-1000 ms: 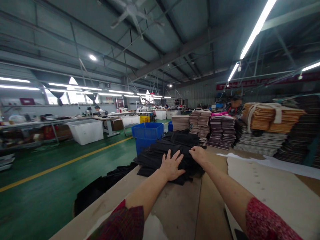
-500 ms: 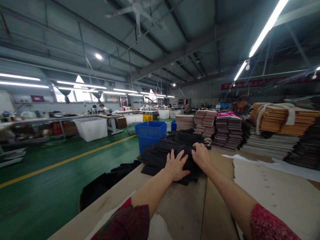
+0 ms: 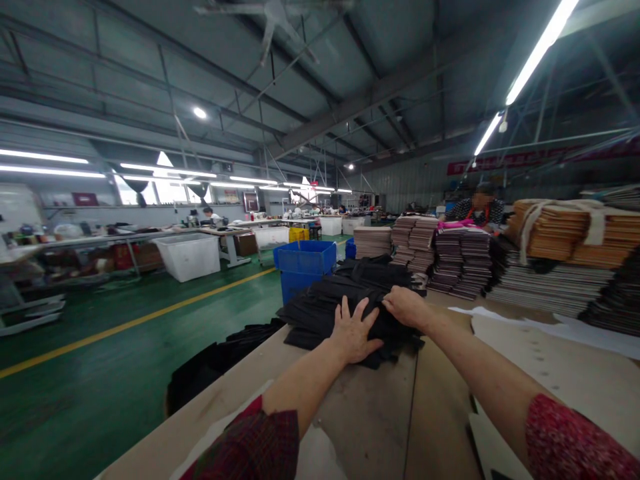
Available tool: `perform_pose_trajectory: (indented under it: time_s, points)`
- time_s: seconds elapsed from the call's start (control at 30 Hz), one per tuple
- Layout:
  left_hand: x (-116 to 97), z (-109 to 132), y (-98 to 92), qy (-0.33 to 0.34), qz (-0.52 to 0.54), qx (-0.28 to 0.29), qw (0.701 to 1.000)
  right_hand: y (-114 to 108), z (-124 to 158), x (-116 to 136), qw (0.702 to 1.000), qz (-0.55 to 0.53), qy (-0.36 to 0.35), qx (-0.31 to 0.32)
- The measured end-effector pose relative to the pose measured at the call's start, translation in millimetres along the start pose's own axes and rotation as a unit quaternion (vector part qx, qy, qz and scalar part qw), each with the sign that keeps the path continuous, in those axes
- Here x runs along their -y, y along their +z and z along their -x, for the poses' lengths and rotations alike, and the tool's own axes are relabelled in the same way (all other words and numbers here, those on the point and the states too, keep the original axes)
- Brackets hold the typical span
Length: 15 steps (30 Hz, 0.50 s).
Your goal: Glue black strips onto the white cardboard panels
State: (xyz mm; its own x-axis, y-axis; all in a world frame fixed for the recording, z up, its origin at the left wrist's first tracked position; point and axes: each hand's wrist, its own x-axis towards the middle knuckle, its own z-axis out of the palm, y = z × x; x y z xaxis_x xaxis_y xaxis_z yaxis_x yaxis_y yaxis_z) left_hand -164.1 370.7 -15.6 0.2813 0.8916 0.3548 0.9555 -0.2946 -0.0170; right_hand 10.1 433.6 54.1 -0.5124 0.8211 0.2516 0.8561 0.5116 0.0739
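Observation:
A pile of black fabric pieces (image 3: 330, 303) lies on the brown worktable (image 3: 370, 420) in front of me. My left hand (image 3: 354, 331) rests flat on the pile's near edge with its fingers spread. My right hand (image 3: 407, 307) lies on the pile just to the right, palm down, fingers curled over the fabric at its top; whether it pinches a piece is hidden. Both forearms reach out from dark red patterned sleeves.
Tall stacks of flat pieces (image 3: 500, 267) fill the table's back right, with a person behind them. White pattern sheets (image 3: 550, 360) lie at the right. A blue bin (image 3: 305, 263) and a white bin (image 3: 187, 255) stand on the green floor. More black fabric (image 3: 220, 360) hangs off the table's left edge.
My right hand has slid left onto the black pile, closer to my left hand. My left hand has stayed flat on the fabric. The view has shifted slightly.

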Motion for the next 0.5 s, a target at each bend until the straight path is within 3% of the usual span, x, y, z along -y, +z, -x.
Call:
perform_pose_trajectory:
  time_s: [0.13, 0.3, 0.5]
  points:
    - [0, 1, 0.7, -0.007, 0.0, -0.003, 1.0, -9, 14, 0, 1.0, 0.007, -0.018, -0.011]
    - [-1, 1, -1.6, -0.015, -0.002, 0.007, 1.0, -20, 37, -11, 1.0, -0.014, 0.011, -0.016]
    - [-3, -6, -9.4, -0.031, 0.009, 0.037, 0.999, -57, 100, -38, 0.991, -0.111, 0.074, -0.001]
